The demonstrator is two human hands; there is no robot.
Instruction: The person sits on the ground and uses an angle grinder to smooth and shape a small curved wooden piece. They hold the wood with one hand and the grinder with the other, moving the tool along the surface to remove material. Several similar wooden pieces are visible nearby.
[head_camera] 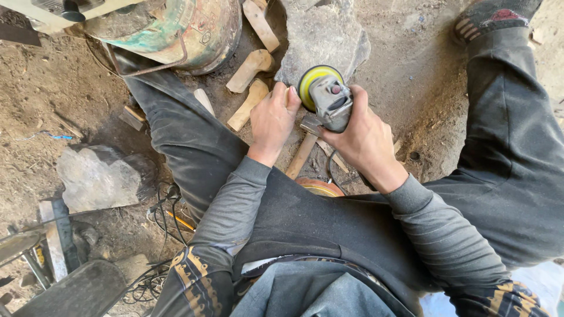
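Observation:
My right hand grips a grey angle grinder with a yellow-green sanding disc facing left. My left hand is closed around a pale wooden piece held against the disc; most of that piece is hidden by my fingers. A hammer with a wooden handle lies on the ground just below both hands, between my legs. I sit on the dirt ground in dark trousers with legs spread.
Several carved wooden blanks lie near a flat grey stone. A rusty green metal drum stands at the top left. Another stone, cables and metal tools lie at the left.

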